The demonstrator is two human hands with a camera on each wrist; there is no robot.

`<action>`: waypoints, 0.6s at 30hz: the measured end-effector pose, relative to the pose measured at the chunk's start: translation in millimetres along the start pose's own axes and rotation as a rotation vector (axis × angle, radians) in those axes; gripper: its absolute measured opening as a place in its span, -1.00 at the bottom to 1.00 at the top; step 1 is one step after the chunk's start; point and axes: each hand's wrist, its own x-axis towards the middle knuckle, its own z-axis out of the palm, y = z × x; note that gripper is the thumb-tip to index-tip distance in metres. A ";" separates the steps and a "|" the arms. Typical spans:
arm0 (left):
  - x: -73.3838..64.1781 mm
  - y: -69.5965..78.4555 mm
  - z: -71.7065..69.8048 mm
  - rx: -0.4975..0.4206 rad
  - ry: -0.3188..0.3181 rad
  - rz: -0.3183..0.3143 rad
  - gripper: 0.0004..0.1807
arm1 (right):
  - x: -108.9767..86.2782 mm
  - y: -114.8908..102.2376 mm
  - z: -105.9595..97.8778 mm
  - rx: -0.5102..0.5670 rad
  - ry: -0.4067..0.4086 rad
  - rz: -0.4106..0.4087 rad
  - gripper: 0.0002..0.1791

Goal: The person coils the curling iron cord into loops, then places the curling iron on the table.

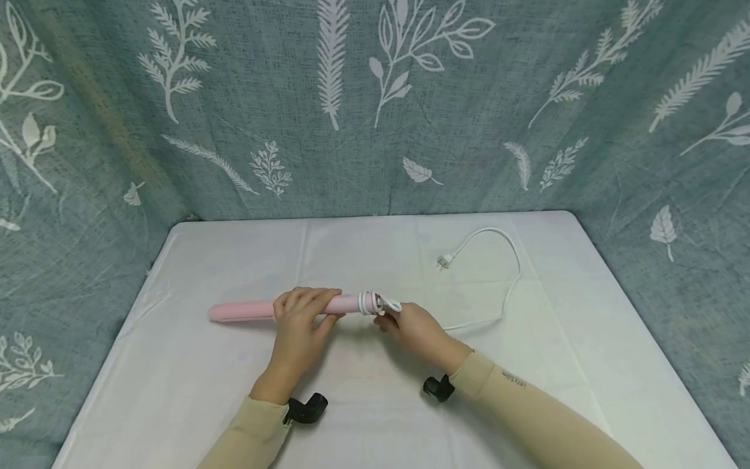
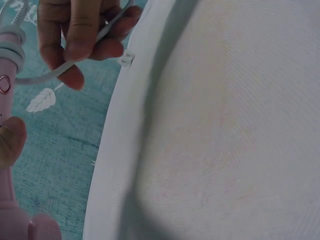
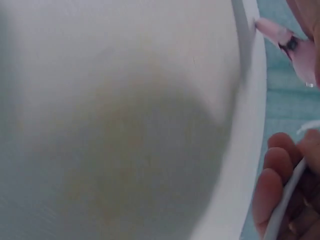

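We have our left hand [image 1: 301,319] wrapped over the middle of a pink hair iron [image 1: 240,311], fingers across its top and thumb on the near side, so it is closed about the body with a firm-looking hold. Our right hand [image 1: 413,329] is at the iron's right end, its fingers curled, pinching the white cord [image 1: 519,264] between thumb and fingers; the left wrist view shows that pinch clearly. The iron lies level across the middle of the table [image 1: 363,430], its rounded tip pointing left, though we cannot tell whether it touches the surface. Just beyond our left hand, a few turns of the cord circle the handle near its right end, and a small outlined mark shows close to them. From our right hand the rest of the cord runs out to the right, loops up in a wide curve and ends in a plug [image 1: 444,262] that lies on the table, well apart from the iron. Each wrist carries a black camera [image 1: 307,409] beside a beige sleeve [image 1: 545,417]. Behind the table hangs a green curtain [image 1: 363,176] printed with white leaves and sprigs.
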 end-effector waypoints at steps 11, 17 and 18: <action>9.5 -1.6 -4.5 0.020 0.062 -0.084 -0.51 | -22.0 -25.1 4.1 -0.279 -0.027 -0.166 -0.85; 11.6 -2.9 -4.5 0.038 0.045 -0.112 -0.54 | -27.2 -40.8 0.7 -0.328 0.042 -0.272 -0.75; 11.2 -3.1 -4.2 0.041 0.038 -0.111 -0.54 | -27.8 -43.5 -0.6 -0.330 0.055 -0.288 -0.74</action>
